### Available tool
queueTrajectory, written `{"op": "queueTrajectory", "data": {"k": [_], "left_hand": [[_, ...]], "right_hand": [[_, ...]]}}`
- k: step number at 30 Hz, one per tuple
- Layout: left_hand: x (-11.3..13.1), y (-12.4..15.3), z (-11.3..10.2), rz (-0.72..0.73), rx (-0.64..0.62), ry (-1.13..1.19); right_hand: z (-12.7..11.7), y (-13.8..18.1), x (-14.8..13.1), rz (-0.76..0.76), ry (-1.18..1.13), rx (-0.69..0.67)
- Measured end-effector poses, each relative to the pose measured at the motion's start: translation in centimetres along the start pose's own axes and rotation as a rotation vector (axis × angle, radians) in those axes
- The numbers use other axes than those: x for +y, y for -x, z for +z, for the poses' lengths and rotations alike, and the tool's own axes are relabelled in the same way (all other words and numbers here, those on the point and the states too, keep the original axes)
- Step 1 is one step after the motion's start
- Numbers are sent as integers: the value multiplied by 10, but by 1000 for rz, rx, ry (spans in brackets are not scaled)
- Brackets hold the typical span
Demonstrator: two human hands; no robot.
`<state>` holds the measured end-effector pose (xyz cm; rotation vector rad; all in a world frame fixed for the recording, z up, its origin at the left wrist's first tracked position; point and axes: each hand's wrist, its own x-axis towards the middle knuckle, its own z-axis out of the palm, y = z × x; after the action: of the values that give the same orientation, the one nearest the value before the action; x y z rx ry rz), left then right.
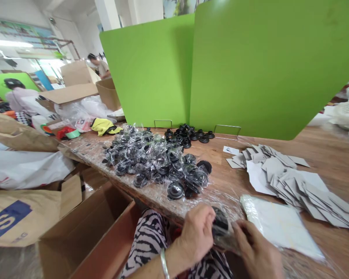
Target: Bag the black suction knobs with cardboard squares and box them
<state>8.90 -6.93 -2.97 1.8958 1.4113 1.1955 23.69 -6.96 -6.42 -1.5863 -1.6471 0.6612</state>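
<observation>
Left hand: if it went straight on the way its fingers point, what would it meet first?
The left hand points rightward and grips the bagged black part, so that comes first. Just past it is the right hand, which pinches the same piece; the depth between them is hard to judge.

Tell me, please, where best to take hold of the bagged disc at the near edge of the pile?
Probably pinch the bagged disc across its round rim, coming from above on the near side: it lies flat at the front of the pile, with only table before it. The loose film alone may slip.
</observation>
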Motion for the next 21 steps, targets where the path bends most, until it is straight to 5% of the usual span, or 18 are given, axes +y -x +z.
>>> {"op": "queueTrajectory", "data": {"k": [6,9,13,16,18,21], "left_hand": [[14,-47,-28,57,119,-49],[21,-73,-57,155,319,-89],[-4,-92,-84,275,507,-382],[-44,-89,-78,195,268,-661],[-66,-83,-70,122,116,-741],[-82,-75,-69,74,177,-658]], "right_hand": [[-24,-15,-41,160,-386,-191],[-33,-22,-44,178,-502,-123],[-51,-36,-11,87,-164,126],[-65,-49,20,9,176,266],[-69,-57,31,15,410,217],[-66,-67,35,108,650,80]]}}
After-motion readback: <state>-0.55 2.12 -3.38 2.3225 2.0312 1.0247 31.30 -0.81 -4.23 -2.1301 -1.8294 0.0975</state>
